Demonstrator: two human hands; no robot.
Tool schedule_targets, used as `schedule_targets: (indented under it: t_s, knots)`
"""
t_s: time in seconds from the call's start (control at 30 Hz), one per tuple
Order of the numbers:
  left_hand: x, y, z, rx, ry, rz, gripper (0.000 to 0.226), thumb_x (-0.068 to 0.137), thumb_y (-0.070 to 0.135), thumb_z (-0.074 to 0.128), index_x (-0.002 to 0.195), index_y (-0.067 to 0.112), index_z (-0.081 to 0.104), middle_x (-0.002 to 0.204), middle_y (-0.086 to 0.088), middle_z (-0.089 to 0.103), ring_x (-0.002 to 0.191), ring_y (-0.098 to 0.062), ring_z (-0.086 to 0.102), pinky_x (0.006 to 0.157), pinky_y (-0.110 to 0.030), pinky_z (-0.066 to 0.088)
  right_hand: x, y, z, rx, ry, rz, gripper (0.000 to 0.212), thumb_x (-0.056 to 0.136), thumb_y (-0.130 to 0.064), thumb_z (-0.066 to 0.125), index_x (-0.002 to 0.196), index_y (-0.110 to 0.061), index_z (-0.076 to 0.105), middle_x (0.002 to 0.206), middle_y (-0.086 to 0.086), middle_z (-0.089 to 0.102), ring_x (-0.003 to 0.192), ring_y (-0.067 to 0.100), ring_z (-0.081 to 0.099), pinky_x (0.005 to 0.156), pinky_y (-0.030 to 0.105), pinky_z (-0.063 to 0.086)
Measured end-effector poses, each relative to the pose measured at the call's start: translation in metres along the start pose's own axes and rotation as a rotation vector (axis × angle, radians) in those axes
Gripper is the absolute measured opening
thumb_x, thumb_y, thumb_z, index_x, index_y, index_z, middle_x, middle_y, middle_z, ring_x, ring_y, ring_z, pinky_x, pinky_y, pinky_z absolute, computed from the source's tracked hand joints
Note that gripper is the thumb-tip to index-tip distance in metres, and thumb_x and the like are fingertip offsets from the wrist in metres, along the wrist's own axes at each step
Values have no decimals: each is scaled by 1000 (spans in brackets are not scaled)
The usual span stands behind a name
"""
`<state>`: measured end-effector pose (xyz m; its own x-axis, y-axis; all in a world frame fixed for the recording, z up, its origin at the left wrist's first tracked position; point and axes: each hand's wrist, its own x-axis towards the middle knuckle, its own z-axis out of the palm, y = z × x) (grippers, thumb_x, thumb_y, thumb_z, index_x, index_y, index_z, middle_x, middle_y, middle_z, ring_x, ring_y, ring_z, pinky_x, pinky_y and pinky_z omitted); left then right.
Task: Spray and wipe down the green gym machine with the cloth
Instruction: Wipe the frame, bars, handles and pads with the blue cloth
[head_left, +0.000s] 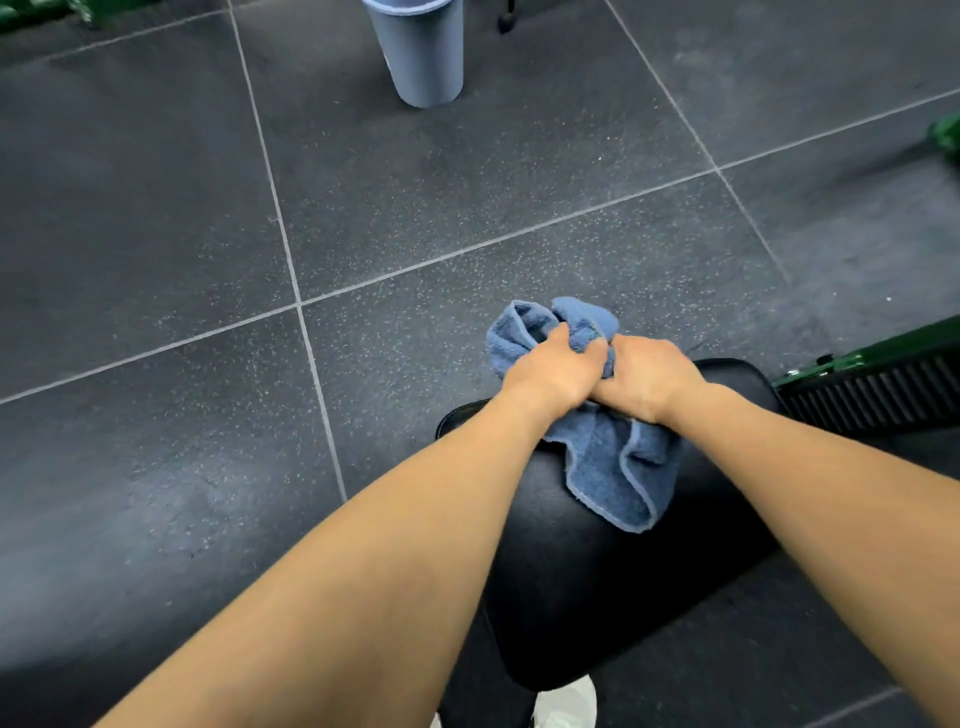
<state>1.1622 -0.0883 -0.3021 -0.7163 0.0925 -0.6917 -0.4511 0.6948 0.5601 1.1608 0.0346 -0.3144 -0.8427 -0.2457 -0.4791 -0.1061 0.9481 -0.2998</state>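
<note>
Two bare forearms reached out over the black padded seat (582, 587), where the left hand (553, 371) and right hand (649, 379), fingers curled tight, bunched the blue cloth (608, 467) beside the green frame (862, 358).

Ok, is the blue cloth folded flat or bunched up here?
Bunched up. The blue cloth is crumpled between the left hand and right hand, with a loose corner draped on the black pad.

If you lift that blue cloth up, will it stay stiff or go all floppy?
Probably floppy: the blue cloth bunches into folds where the left hand and right hand grip it, and its loose end droops over the black pad. It looks light and fluffy, so it should not slip easily.
</note>
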Motion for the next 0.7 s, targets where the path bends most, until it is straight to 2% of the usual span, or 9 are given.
schedule_targets:
  t_s: [0.17,0.3,0.4,0.53,0.6,0.7]
  knots:
    - [5,-16,-10,128,101,-33,47,98,41,33,126,7,49,130,-16,54,119,-35,51,94,-35,37,3,-22,7,-58,49,95,36,88,-49,43,105,-18,49,107,4,65,106,29,59,92,41,35]
    - [-4,-44,-23,212,290,-89,44,96,40,30,112,7,52,119,-16,57,111,-37,53,91,-39,39,6,-56,23,0,73,-22,24,88,-43,46,93,-19,41,102,4,66,98,30,61,84,40,36]
    - [-10,-39,-14,235,332,-96,43,98,39,27,114,6,50,118,-15,59,108,-37,55,89,-39,39,5,-47,24,32,90,-76,25,89,-40,49,94,-17,44,98,5,67,93,30,61,72,34,33]
    - [-3,-4,14,234,264,-52,46,101,43,26,120,5,44,123,-20,59,115,-38,54,95,-40,37,-2,-1,5,69,78,-73,26,89,-42,50,95,-18,43,97,5,66,90,30,60,68,31,33]
    - [3,20,31,248,184,-5,51,101,48,25,125,6,42,129,-20,56,120,-38,51,100,-41,34,-7,31,-4,64,71,-27,26,88,-43,50,93,-19,42,96,6,65,90,30,60,69,31,35]
    - [16,58,58,273,66,59,56,101,51,24,135,8,37,136,-19,52,128,-36,45,110,-44,28,-11,83,-14,96,57,95,30,88,-43,51,102,-17,49,102,7,66,93,31,60,74,35,44]
